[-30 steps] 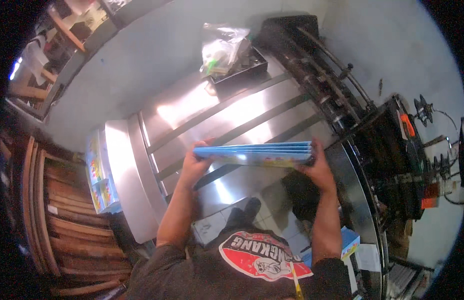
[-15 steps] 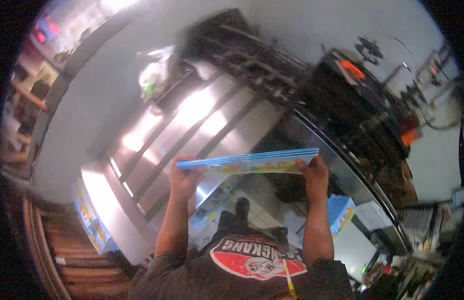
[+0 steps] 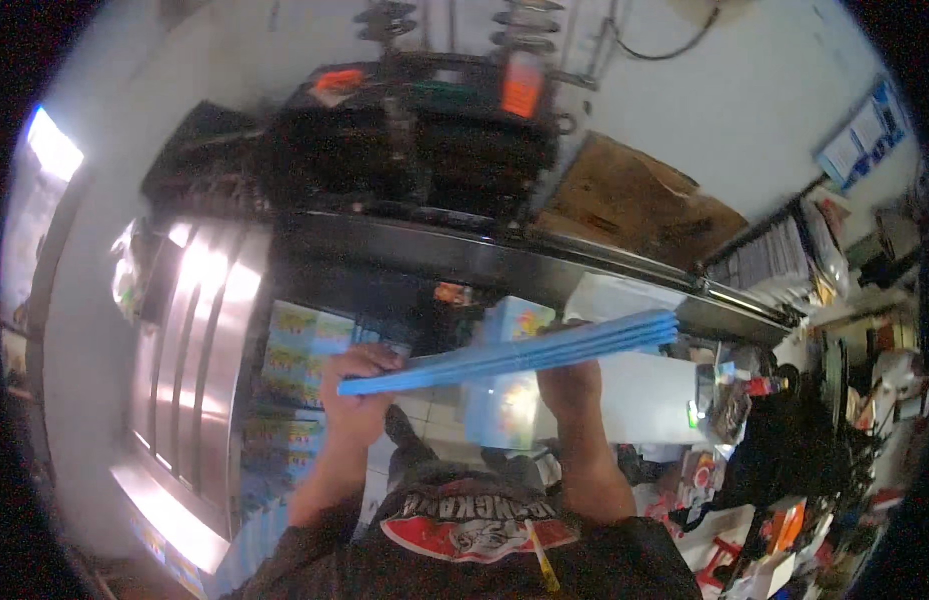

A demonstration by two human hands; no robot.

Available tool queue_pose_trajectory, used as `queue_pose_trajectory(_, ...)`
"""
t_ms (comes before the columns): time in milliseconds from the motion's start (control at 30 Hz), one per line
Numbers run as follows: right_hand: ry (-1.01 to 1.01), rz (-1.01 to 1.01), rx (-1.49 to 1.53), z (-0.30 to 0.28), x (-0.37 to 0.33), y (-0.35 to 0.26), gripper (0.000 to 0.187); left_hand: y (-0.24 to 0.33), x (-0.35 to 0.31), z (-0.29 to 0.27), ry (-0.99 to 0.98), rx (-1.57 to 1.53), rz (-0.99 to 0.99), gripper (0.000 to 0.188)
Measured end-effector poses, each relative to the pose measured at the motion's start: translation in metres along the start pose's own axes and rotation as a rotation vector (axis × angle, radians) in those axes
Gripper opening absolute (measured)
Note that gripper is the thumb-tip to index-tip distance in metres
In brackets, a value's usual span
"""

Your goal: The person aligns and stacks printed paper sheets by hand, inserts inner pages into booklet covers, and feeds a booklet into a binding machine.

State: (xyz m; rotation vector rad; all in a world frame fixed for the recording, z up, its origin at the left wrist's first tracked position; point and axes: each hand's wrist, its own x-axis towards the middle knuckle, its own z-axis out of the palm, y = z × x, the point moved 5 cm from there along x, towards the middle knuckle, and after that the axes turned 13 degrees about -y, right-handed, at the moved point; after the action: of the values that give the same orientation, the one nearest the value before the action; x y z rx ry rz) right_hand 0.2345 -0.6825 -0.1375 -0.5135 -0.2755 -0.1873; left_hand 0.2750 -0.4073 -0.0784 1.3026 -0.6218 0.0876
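Observation:
Both of my hands hold a stack of flat blue cartons point(image 3: 510, 358) in front of my chest. Several layers show along its long edge, and its right end sits higher than its left. My left hand point(image 3: 353, 395) grips the left end, with fingers bent over the top edge. Toward the other end, my right hand point(image 3: 573, 385) is closed on the stack from below, its fingers partly hidden behind it. Beyond and under the held stack are more blue printed cartons point(image 3: 520, 415).
Ridged shiny metal panels point(image 3: 200, 330) lie on the left, beside piled blue-and-yellow printed packs point(image 3: 290, 355). A dark machine point(image 3: 415, 150) spans the far side, with a brown cardboard sheet point(image 3: 635, 195) right of it. A white tabletop point(image 3: 635, 405) extends right, where mixed items crowd the edge.
The view has swung to the right, so the metal panels have shifted from the middle to the left. I still hold the stack, and more of its layered edge shows.

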Motion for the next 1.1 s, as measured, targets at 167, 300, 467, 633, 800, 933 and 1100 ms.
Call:
queue_pose_trajectory(167, 0.214, 0.041, -0.032, -0.012, -0.045, -0.064, 0.022, 0.01, 0.005, 0.098, -0.272, 0.01, 0.179, 0.028)
queue_pose_trajectory(300, 0.028, -0.037, -0.019, -0.009, -0.066, -0.094, 0.025, 0.013, 0.0, 0.132, -0.372, 0.007, 0.218, 0.029)
queue_pose_trajectory(467, -0.052, -0.125, 0.003, -0.004, -0.094, -0.106, 0.027, 0.006, -0.019, 0.155, -0.389, -0.107, 0.108, 0.028)
queue_pose_trajectory(633, 0.112, -0.054, -0.222, -0.004, -0.145, -0.116, 0.033, -0.018, -0.052, 0.162, -0.269, -0.335, -0.186, 0.023)
queue_pose_trajectory(800, 0.347, 0.033, -0.258, -0.018, -0.167, -0.142, 0.05, -0.021, -0.074, 0.176, -0.147, -0.333, -0.319, 0.02)
queue_pose_trajectory(933, 0.241, -0.136, -0.408, -0.042, -0.176, -0.211, 0.051, -0.037, -0.092, 0.193, -0.027, -0.315, -0.495, 0.023)
queue_pose_trajectory(1100, 0.276, 0.084, -0.585, -0.118, -0.194, -0.278, 0.047, -0.058, -0.102, 0.242, -0.118, 0.018, -0.599, 0.022)
